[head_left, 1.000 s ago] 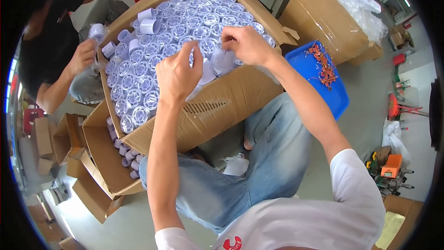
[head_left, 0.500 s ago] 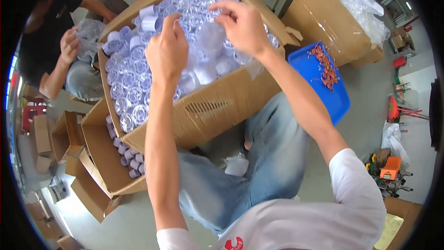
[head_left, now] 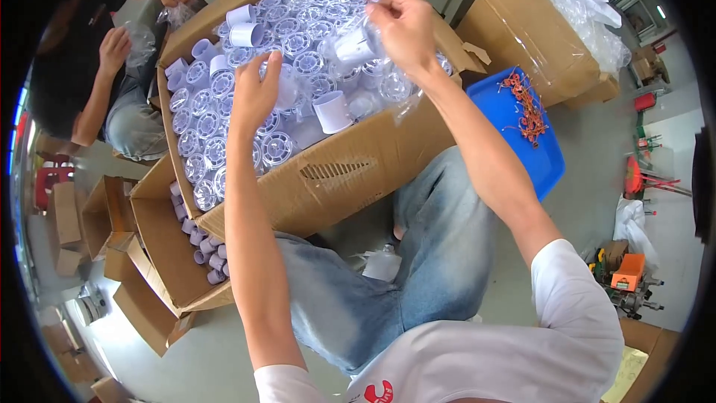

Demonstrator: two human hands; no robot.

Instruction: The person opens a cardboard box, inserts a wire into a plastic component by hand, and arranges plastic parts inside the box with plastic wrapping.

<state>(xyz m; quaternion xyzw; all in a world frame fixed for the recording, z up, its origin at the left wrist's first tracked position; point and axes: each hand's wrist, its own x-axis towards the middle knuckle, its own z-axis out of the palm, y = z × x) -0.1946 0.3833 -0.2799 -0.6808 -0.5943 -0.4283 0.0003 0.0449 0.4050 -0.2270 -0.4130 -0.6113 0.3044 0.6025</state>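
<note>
A clear plastic bag (head_left: 375,39) with a white cylindrical plastic part (head_left: 353,50) in it hangs from the pinched thumb and fingers of my right hand (head_left: 406,30). My left hand (head_left: 253,97) is lower and to the left, over the pile, its back toward me and most of its fingers hidden. Beside its thumb a pale part (head_left: 288,91) shows; whether the hand touches it I cannot tell. Below both hands, a large open carton (head_left: 328,186) is filled with bagged, round-ended clear plastic parts (head_left: 298,42). A bare white cup-like part (head_left: 333,112) lies near its front edge.
A blue tray (head_left: 548,153) with reddish twisted pieces (head_left: 528,108) is at right, by a carton (head_left: 526,26) of clear bags. At lower left, another carton (head_left: 160,235) holds small pale cylinders. A person (head_left: 89,60) at left handles clear bags. My knees are against the front.
My left hand has moved down and left. My right hand has shifted slightly right, and the blurred bag below it has risen with its white part. The other person's hands have moved apart.
</note>
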